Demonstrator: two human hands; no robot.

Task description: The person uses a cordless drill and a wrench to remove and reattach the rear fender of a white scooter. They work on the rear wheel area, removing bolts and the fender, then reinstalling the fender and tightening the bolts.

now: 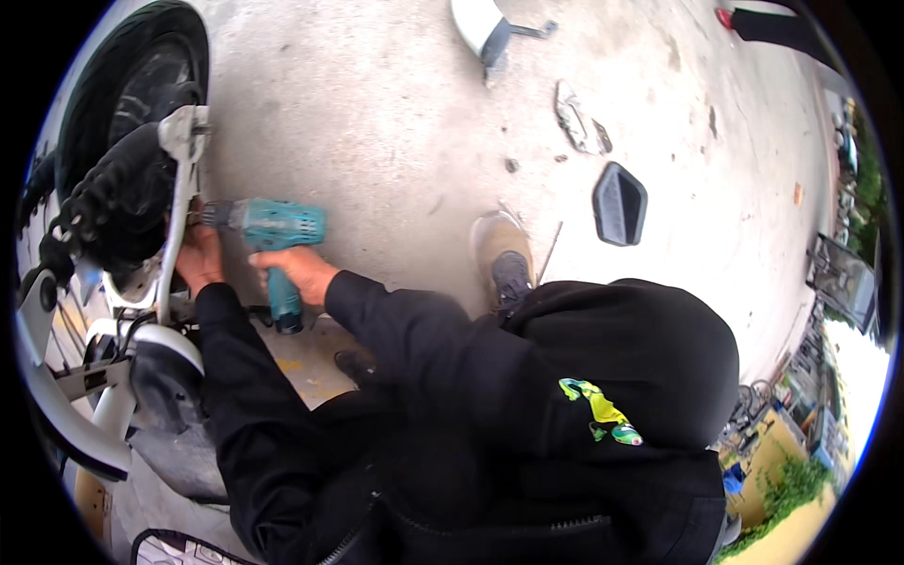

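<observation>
A teal power drill (282, 222) is in my right hand (299, 271), whose fingers wrap round its grip. The drill's dark chuck points left at the white metal frame (175, 254) of a two-wheeled vehicle. My left hand (201, 259) is beside that frame, just below the chuck. Its fingers are bent in toward the spot where the drill's tip meets the frame, and their ends are partly hidden, so whatever they pinch does not show. Behind the frame are a black coil spring (89, 202) and a black tyre (137, 85).
On the concrete floor lie a black angular tray-like part (620, 204), a crumpled grey piece (576, 118) and a white curved panel with a bracket (482, 33). My shoe (504, 254) stands right of the drill. Someone's dark trouser leg (782, 36) shows at the top right.
</observation>
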